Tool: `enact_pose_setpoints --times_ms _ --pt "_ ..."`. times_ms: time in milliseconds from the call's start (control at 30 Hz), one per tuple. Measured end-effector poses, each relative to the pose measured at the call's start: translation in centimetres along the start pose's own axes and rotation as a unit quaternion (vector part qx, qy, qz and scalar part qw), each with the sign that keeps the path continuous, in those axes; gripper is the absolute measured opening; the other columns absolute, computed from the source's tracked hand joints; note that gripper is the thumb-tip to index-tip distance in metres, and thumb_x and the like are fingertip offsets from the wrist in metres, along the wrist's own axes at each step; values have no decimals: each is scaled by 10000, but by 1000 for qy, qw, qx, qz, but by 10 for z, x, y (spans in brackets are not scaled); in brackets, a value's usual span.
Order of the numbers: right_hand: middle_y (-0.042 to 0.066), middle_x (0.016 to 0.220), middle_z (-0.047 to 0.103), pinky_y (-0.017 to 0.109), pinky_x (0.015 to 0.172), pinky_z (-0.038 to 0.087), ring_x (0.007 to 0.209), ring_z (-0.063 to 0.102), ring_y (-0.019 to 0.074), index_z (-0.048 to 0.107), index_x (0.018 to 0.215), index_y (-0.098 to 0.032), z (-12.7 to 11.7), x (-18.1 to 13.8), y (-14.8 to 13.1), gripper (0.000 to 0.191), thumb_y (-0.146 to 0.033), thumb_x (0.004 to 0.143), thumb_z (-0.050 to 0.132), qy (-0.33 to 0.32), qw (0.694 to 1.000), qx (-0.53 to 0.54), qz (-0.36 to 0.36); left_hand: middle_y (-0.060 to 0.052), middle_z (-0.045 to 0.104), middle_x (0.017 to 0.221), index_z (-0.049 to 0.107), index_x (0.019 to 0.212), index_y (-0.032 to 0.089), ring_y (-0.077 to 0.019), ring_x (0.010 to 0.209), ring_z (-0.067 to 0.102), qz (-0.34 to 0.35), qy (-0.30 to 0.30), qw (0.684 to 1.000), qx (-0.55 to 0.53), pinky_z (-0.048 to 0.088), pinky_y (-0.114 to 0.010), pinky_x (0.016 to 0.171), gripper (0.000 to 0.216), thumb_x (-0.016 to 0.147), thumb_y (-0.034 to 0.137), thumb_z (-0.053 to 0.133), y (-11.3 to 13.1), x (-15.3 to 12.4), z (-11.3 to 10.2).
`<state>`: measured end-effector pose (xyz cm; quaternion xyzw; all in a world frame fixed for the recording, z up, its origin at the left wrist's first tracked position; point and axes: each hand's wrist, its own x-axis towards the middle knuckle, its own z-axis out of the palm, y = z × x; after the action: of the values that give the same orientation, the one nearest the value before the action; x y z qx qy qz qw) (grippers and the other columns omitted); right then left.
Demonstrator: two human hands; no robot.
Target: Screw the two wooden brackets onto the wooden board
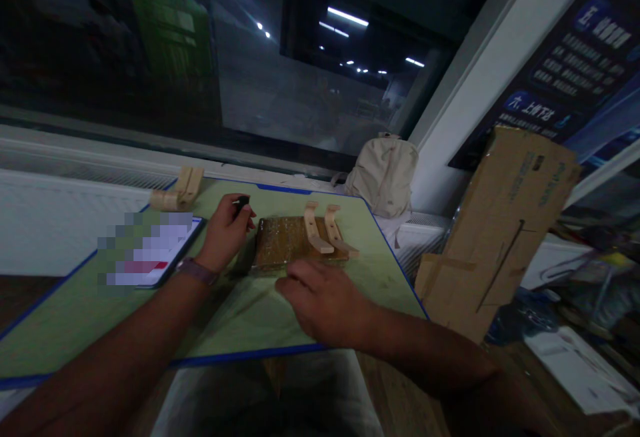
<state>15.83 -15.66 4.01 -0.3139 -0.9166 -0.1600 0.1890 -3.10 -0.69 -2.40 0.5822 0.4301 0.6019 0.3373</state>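
Note:
My left hand (pixel 226 232) is raised at the left of a brown wooden board (pixel 280 242), closed on a small black object (pixel 242 203) whose kind I cannot make out. In front of the board's near edge is my right hand (pixel 327 300), its fingers curled in; what they hold, if anything, is hidden. Two pale wooden pieces with bent ends and holes, one on the left (pixel 313 229) and one on the right (pixel 333 229), lie side by side across the board's right part. White specks dot the board's left part.
A green mat (pixel 135 320) with blue edges covers the table. A tablet (pixel 165 250), partly blurred out, lies left of my left arm. More pale wooden pieces (pixel 183 190) sit at the far left corner. Beyond are a beige backpack (pixel 385 174) and a leaning cardboard box (pixel 500 224).

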Motion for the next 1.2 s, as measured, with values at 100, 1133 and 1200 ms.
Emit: enact_pose_setpoints --times_ms 100,1133,1200 --pt "97 981 640 333 814 504 941 594 206 559 1047 -161 -29 2 34 237 -70 938 370 85 994 67 26 24 585 741 496 1077 201 -122 575 560 -7 -7 1000 9 449 -242 537 307 834 387 530 3 -1 -1" --pt "69 921 728 284 816 417 876 626 173 717 911 -124 13 33 138 199 -23 866 551 -254 945 182 97 10 592 752 521 1089 201 -110 594 561 9 -6 1000 -12 459 -247 561 260 865 323 570 13 -6 -7" --pt "68 913 727 279 798 417 863 624 170 715 911 -121 12 33 137 186 -33 871 557 -253 944 188 99 10 592 750 521 1088 199 -110 595 560 8 -6 1000 -8 456 -247 559 258 866 322 567 14 -6 -7"
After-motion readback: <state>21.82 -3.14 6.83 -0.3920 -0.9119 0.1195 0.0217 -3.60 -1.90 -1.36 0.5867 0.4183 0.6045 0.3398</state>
